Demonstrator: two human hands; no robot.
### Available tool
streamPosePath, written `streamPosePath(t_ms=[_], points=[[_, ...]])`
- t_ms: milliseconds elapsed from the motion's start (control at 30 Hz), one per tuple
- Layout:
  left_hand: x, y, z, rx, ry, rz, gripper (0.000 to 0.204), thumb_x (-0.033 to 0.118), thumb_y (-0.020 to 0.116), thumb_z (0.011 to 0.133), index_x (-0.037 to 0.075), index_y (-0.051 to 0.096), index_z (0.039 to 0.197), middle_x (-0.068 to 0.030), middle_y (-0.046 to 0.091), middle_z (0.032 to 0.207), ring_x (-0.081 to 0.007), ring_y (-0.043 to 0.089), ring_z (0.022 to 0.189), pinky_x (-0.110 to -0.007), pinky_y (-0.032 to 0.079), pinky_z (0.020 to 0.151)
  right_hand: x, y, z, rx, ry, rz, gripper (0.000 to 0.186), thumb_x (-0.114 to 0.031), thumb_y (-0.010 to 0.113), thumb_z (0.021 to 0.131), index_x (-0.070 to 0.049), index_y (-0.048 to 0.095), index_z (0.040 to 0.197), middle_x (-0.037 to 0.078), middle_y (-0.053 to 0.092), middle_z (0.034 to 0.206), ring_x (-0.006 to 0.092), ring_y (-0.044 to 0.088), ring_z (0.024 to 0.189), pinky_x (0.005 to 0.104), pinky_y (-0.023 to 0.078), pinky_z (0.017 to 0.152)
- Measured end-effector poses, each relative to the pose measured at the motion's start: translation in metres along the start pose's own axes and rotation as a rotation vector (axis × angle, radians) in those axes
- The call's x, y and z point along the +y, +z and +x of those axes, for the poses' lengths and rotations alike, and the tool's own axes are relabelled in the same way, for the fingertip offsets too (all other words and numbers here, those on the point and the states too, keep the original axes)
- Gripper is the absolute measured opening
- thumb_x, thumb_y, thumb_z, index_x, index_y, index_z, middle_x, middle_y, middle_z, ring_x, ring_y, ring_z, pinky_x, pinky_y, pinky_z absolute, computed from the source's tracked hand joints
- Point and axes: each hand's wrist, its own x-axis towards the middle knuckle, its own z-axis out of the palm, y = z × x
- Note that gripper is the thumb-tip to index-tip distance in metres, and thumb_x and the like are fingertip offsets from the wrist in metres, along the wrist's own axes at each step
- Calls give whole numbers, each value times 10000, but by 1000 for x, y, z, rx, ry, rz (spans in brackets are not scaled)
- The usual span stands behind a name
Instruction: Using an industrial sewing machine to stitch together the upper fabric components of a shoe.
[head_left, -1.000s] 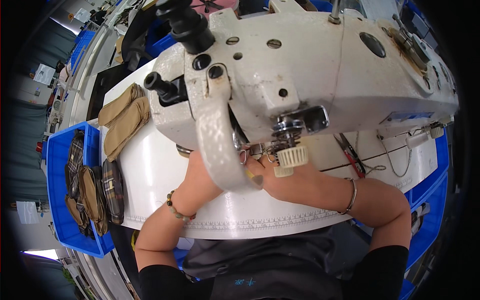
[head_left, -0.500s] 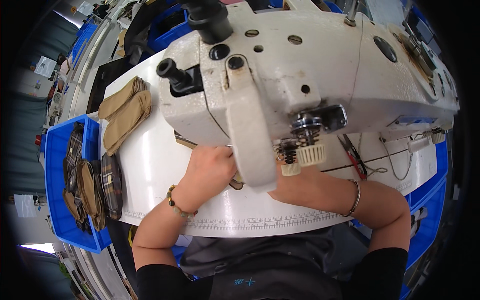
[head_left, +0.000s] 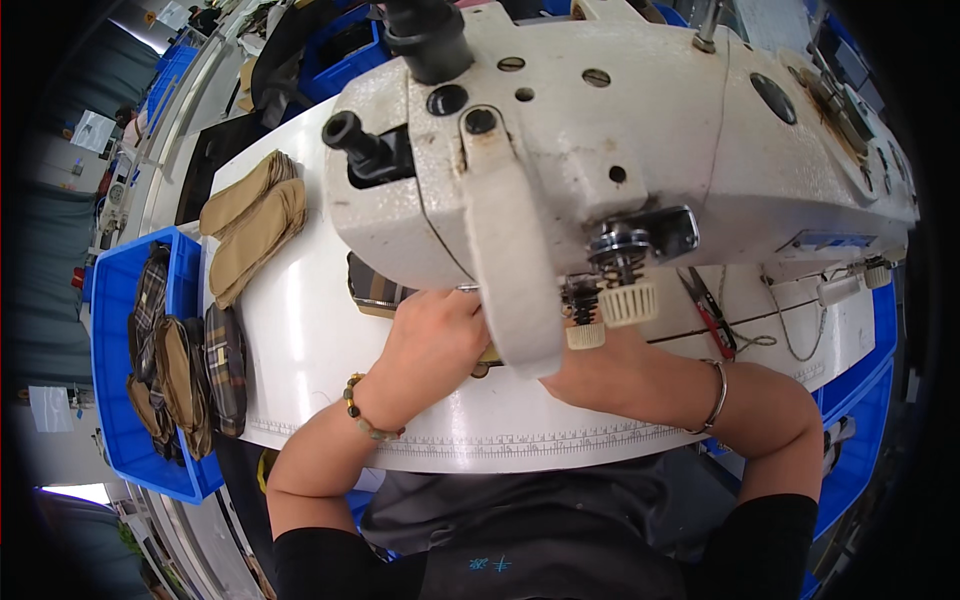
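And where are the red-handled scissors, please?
In the head view, right of centre, the red-handled scissors lie on the white table between the cream knobs and a looped grey cord.

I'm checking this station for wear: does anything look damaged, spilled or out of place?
Brown, rust-like staining marks the white sewing machine around the metal fitting toward its right end, odd against otherwise pale paint. Nothing visible looks spilled.
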Motion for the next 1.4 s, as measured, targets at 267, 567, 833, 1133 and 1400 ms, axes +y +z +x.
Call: streamPosePath(t_ms=[267,567,833,1133,1400], points=[[-2,4,-4,-132,-70,41,293,110,744,720,112,671,1003,-26,547,773,-233,598,731,-363,490,611,0,-6,3,21,8,-51,150,-91,637,646,10,663,754,125,600,610,240,632,539,365,485,460],[0,3,3,-15,-7,45,266,150,760,723,125,670,972,-33,548,765,-236,593,668,-367,489,542,6,-2,-5,-6,-45,-47,74,-122,648,626,-61,635,667,94,564,586,255,621,566,404,472,476],[0,-14,7,30,-71,22,192,200,776,723,108,711,879,-34,628,732,-236,627,672,-364,501,599,8,1,-6,89,21,-211,148,-140,651,666,-69,691,790,76,557,577,243,618,572,398,466,479],[-26,-50,-8,-56,-166,-87,181,119,777,720,101,741,896,-20,686,883,-252,634,912,-356,517,775,14,-2,9,128,114,22,190,-100,650,776,-74,687,960,78,636,663,292,625,547,391,500,500],[-30,-55,-8,-186,-161,-236,150,-3,697,746,50,719,884,-43,646,954,-242,618,946,-345,536,768,17,7,11,195,55,-29,165,-88,662,811,-112,683,973,50,651,684,243,640,538,361,500,471]])
